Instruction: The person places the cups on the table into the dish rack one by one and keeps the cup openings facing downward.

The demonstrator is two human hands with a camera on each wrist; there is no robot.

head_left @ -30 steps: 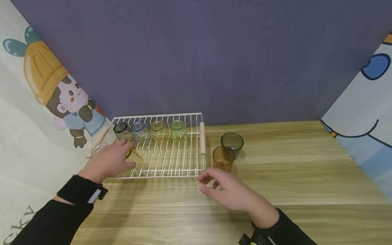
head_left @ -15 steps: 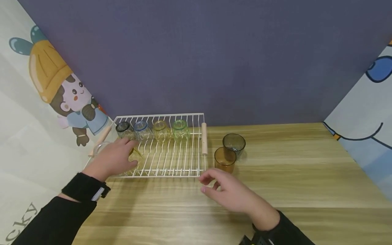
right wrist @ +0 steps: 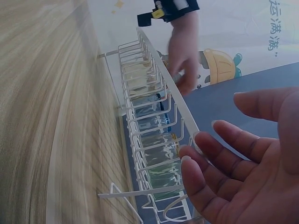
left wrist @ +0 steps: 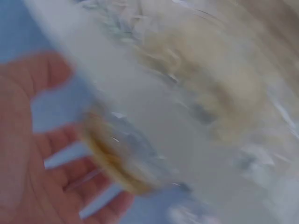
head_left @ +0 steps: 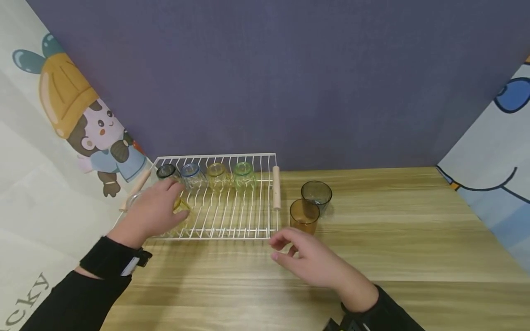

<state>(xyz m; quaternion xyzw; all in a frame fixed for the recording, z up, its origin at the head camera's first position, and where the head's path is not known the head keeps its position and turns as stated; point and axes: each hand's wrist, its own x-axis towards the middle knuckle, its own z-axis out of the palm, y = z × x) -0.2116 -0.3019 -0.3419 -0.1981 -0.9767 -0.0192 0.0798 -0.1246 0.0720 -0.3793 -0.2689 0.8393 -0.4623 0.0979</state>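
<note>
My left hand is over the left end of a white wire rack, right at a yellow-tinted glass that it partly hides. In the blurred left wrist view the fingers are spread and loosely bent beside a glass with an amber rim, with the thumb standing off from it. My right hand hovers relaxed near the rack's front right corner, holding nothing. An amber glass stands just beyond it, in front of a smoky grey glass.
Along the rack's back row stand a dark glass, a blue glass, a yellow glass and a green glass. A clear glass shows behind the left hand. Wooden handles flank the rack; a dark wall rises behind.
The left hand has lifted slightly off the yellow-tinted glass, which now shows more and stays in the rack. The right hand has kept its place.
</note>
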